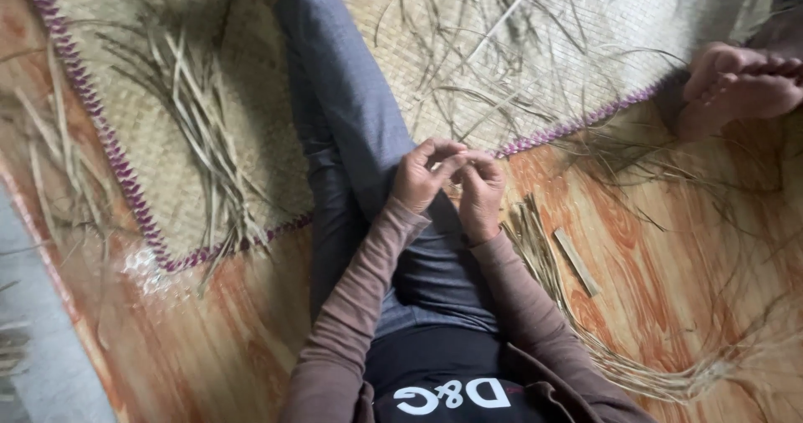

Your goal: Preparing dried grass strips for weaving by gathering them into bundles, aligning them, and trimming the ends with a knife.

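Over grey leg (351, 113), left hand (421, 174), right hand (480, 195) (touching)

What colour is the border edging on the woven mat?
Purple and white, along the woven mat's border edging; head view.

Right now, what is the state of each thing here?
Left hand: curled, fingertips meeting right hand; what they pinch is too small to tell.
Right hand: curled likewise.
Woven mat: flat on floor.
Strips on mat: loose, scattered.
Flat stick: lying on floor.
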